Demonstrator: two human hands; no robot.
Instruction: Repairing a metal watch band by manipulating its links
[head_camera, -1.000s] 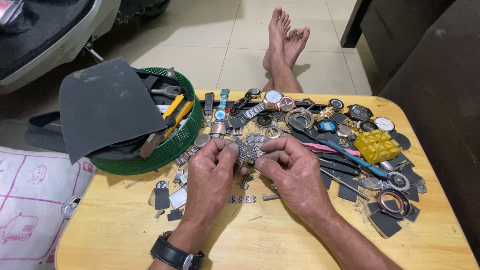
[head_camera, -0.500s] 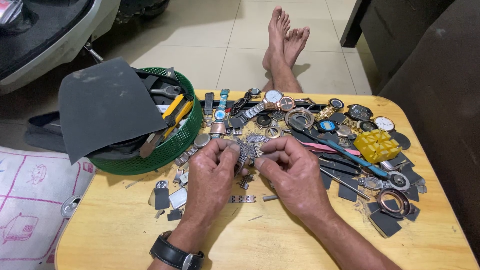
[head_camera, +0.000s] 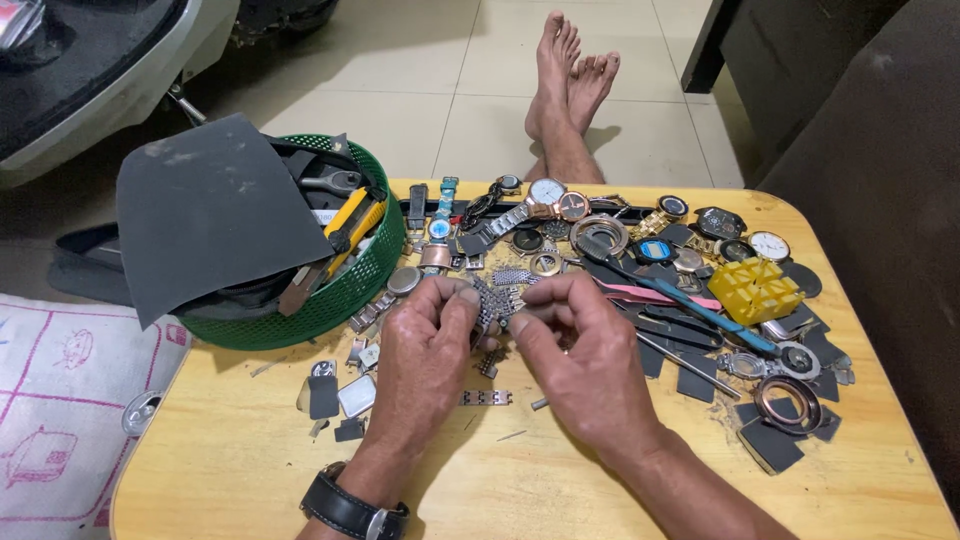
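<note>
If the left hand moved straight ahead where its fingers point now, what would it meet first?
Probably the metal watch band pinched at the left hand fingertips; beyond it lie loose watch cases, though depth is unclear.

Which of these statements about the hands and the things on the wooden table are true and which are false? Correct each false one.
1. Both hands pinch a metal watch band. True.
2. The left hand wears a wristwatch. True.
3. The green basket stands right of the hands. False: it stands to their left.
4. The yellow plastic block lies inside the basket. False: it lies on the table, far right.
5. The right hand holds pink tweezers. False: the tweezers lie on the table.
</note>
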